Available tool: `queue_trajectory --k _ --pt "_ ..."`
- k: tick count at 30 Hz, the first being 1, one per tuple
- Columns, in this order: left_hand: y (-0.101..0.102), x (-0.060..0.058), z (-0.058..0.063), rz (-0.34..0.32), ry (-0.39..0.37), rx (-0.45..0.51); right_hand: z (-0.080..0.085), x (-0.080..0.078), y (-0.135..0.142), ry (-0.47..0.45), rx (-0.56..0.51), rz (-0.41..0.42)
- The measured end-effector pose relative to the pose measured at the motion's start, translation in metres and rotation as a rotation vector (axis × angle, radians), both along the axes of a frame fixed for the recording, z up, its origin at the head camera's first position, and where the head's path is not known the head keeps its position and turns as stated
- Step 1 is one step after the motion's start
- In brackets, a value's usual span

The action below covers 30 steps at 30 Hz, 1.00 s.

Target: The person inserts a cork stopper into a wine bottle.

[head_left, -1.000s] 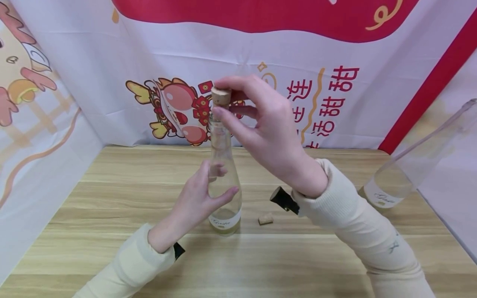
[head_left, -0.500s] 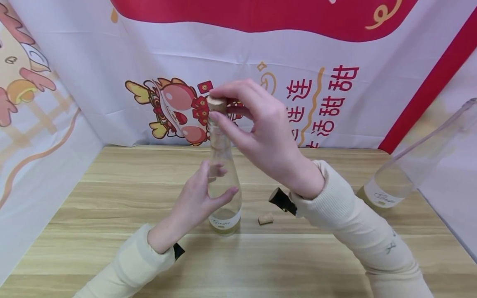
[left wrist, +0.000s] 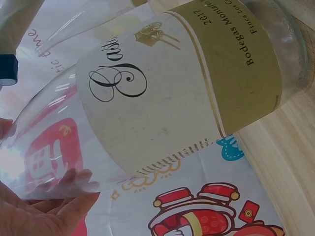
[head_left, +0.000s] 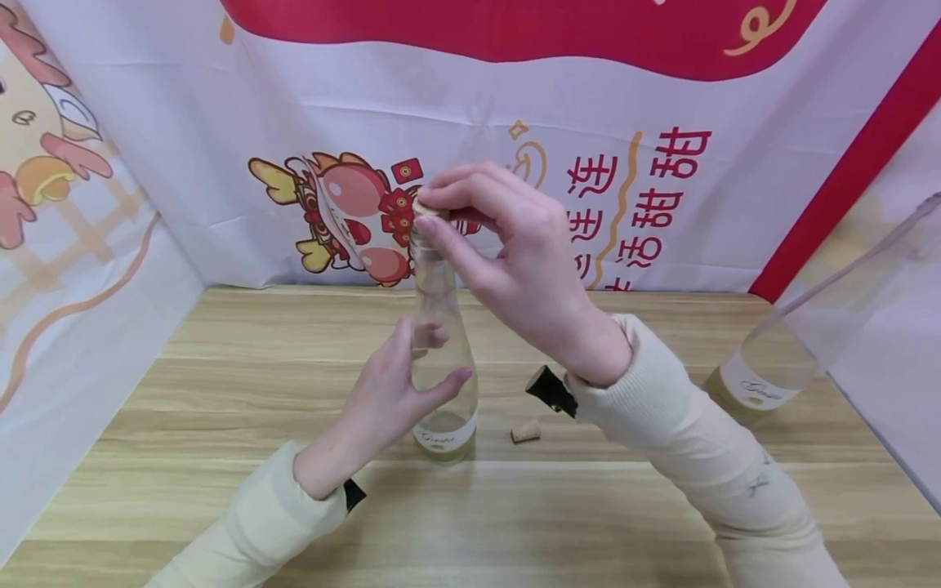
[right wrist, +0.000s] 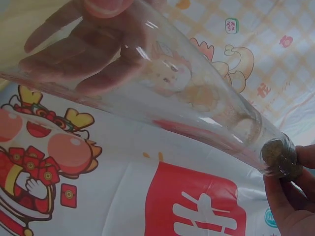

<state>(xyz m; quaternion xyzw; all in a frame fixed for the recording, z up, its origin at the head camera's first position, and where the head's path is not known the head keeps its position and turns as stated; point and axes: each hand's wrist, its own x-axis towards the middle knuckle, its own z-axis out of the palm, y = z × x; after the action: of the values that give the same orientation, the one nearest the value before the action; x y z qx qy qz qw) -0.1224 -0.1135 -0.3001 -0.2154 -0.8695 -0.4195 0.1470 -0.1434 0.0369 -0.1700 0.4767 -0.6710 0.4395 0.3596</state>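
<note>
the right grip [head_left: 518, 241] pinched a cork stopper [right wrist: 273, 151] in the mouth of an upright glass wine bottle [head_left: 453, 347] on the wooden surface [head_left: 588, 514]; the left grip [head_left: 382, 400] curled round the bottle's body.

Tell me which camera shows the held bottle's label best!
The left wrist view: the label is big, with "2017" readable. The head view shows it small, low on the bottle; the right wrist view doesn't show it.

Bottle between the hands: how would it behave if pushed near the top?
The bottle is tall and slender, so it would likely tip rather than slide. Its clear, glass-like body suggests stiff but possibly fragile; the smooth shine hints it may be slippery.
</note>
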Motion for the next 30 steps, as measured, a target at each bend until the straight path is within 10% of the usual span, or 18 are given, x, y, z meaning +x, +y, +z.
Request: queue_trajectory --k 16,23,30 --pt "0.001 0.001 0.003 0.003 -0.007 -0.012 -0.003 -0.007 0.002 0.091 -0.036 0.050" --pt "0.001 0.001 0.004 -0.003 -0.014 -0.019 -0.010 -0.005 0.007 -0.249 -0.052 0.201" --pt "0.001 0.002 0.002 -0.001 -0.037 -0.009 -0.037 -0.003 0.022 -0.441 0.061 0.132"
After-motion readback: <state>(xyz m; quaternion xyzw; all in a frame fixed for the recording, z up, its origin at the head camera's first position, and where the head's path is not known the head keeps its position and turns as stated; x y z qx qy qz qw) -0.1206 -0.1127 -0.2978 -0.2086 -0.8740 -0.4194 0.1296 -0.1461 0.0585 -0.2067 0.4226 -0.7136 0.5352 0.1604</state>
